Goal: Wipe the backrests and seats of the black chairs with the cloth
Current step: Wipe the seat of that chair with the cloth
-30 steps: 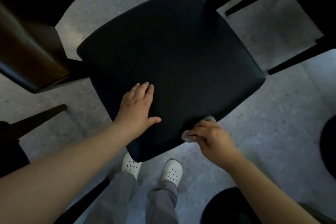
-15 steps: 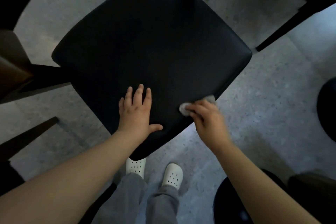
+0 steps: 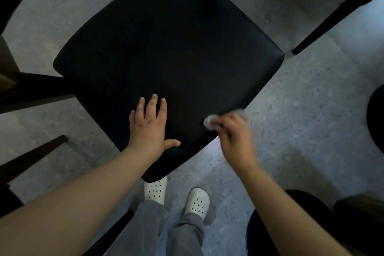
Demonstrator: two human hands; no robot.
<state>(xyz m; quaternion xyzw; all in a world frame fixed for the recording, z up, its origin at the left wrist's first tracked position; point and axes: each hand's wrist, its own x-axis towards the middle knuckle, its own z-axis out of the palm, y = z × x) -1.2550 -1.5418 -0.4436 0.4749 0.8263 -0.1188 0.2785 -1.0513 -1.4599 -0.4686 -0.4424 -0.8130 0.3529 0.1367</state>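
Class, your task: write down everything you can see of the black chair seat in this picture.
The black chair seat is a broad pad with rounded corners and a smooth, matte, leather-like cover. Seen from above, it sits turned with one corner toward the person, over a speckled grey floor. The left hand rests flat on its near part, fingers straight. The right hand, blurred, holds a small pale cloth against its near right edge.

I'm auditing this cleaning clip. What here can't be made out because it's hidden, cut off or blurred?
Head view: the cloth is mostly hidden under the motion-blurred right hand; its size is unclear.
Head view: the seat has its far corner cut off by the top edge; no backrest shows.
Head view: the left hand covers the seat beneath it.
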